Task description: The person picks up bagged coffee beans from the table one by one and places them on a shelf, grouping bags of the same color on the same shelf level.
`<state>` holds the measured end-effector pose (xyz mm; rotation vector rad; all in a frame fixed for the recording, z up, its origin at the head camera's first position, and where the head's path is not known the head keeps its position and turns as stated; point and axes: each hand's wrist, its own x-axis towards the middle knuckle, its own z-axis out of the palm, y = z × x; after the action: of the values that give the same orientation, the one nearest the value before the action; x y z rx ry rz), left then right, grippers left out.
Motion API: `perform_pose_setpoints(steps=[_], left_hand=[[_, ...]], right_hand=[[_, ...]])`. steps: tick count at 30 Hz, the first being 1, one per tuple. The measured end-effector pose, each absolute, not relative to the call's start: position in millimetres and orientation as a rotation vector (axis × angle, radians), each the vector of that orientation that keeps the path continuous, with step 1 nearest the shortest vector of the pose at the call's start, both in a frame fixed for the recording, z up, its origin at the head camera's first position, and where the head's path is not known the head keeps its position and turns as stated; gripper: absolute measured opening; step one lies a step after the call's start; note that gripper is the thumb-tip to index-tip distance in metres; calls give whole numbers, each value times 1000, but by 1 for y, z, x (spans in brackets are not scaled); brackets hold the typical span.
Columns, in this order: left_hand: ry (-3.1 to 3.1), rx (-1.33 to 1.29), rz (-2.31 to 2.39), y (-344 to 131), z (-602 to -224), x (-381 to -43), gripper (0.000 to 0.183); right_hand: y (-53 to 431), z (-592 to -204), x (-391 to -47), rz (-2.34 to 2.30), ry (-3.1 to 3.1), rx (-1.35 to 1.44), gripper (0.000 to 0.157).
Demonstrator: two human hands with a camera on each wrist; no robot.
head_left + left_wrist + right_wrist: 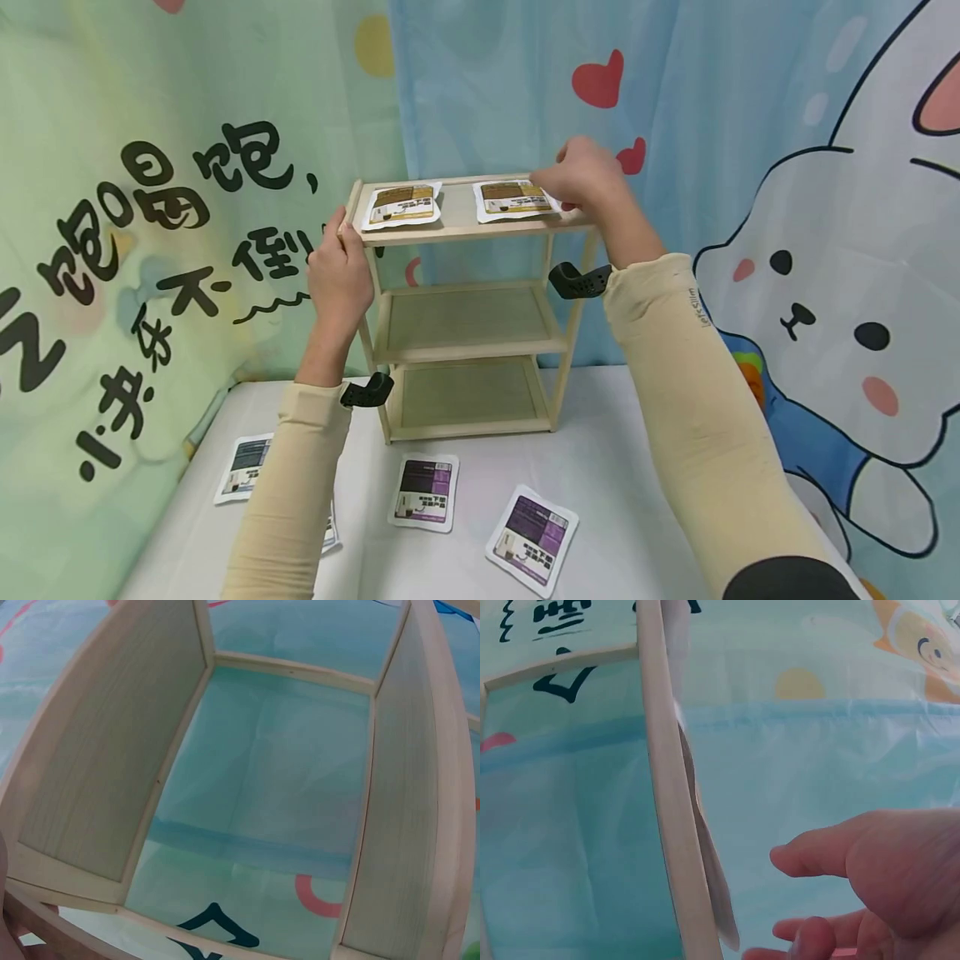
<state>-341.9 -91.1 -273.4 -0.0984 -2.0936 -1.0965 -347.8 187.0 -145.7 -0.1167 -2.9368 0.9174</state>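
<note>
A three-tier wooden shelf rack [461, 232] stands on the white table. My left hand [341, 279] grips the left end of its top tier, the thumb toward the front; only a sliver of that hand shows at the edge of the left wrist view. Two white sachets with brown-and-gold labels lie side by side on the top tier, a left sachet [402, 206] and a right sachet [513, 200]. Close by the right sachet's right end hovers my right hand [587, 179]. In the right wrist view its thumb and loosely bent fingers hold nothing, apart from the sachet [718, 889].
Purple-labelled sachets lie before the rack, a middle one [424, 492] and one farther right [532, 540]. A blue-labelled sachet [246, 468] lies at left, with another partly hidden behind the left sleeve [292, 492]. A printed curtain [495, 100] hangs behind the rack.
</note>
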Motion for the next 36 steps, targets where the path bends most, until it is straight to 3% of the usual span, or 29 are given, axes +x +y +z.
perform_pose_setpoints(steps=[4, 6, 14, 23, 36], left_hand=[[-2091, -92, -1100, -89, -273, -341, 50], [-2092, -96, -1104, -88, -273, -341, 50], [-2123, -125, -1105, -90, -272, -344, 51], [-2127, -113, -1107, -93, -271, -343, 52], [-2142, -109, -1132, -93, -273, -343, 52]], right_hand=[[189, -147, -338, 1061, -2915, -97, 61], [191, -149, -333, 1121, -2885, -94, 66], [189, -161, -310, 1181, -2667, -40, 48], [181, -208, -272, 1270, -2421, 175, 29], [179, -295, -250, 1535, -2468, 236, 25]])
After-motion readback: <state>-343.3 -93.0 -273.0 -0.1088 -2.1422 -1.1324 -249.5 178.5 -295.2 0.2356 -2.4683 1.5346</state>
